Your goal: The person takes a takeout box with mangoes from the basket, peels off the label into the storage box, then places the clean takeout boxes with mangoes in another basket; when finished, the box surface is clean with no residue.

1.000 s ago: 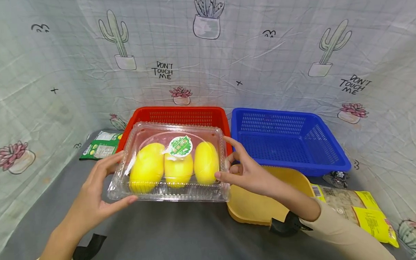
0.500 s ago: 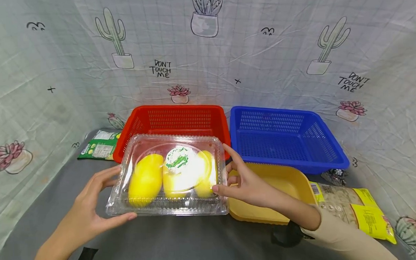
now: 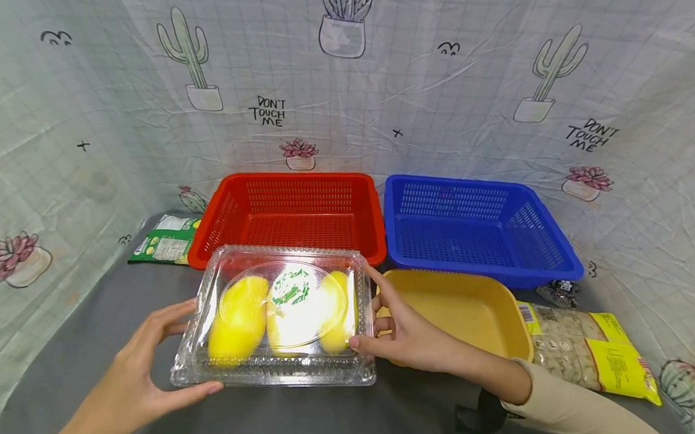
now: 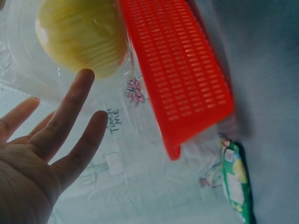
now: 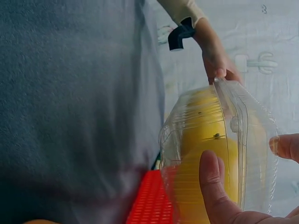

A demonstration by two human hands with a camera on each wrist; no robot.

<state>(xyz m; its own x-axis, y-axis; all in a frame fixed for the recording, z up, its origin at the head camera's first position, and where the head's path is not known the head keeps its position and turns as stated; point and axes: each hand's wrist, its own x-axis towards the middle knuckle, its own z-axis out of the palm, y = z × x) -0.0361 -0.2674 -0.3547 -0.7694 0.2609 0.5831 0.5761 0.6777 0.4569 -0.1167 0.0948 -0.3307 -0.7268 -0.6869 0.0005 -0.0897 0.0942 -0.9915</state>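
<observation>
A clear plastic clamshell box (image 3: pixel 284 375), tilted, is held between both hands in front of the red basket. Through its lid show three yellow fruits (image 3: pixel 239 320) that look like mangoes, and a green-and-white sticker (image 3: pixel 290 287). My left hand (image 3: pixel 137 371) holds the left end, thumb at the lower front edge; its spread fingers (image 4: pixel 70 109) reach the box side in the left wrist view. At the right end my right hand (image 3: pixel 403 327) grips the box, thumb in front. The right wrist view shows its thumb (image 5: pixel 212 179) on the box's side. Glare hides part of the fruits.
Behind the box stands a red basket (image 3: pixel 370 200), with a blue basket (image 3: pixel 547 277) to its right. A yellow tray (image 3: pixel 518 326) lies under the right forearm. A green packet (image 3: pixel 163 242) is at left; a yellow-and-clear bag (image 3: pixel 623 367) and a dark packet (image 3: pixel 559 294) are at right.
Both hands have lowered the box towards me, and its lid has tilted more. More of the red basket's inside shows. Glare has spread over the lid.
</observation>
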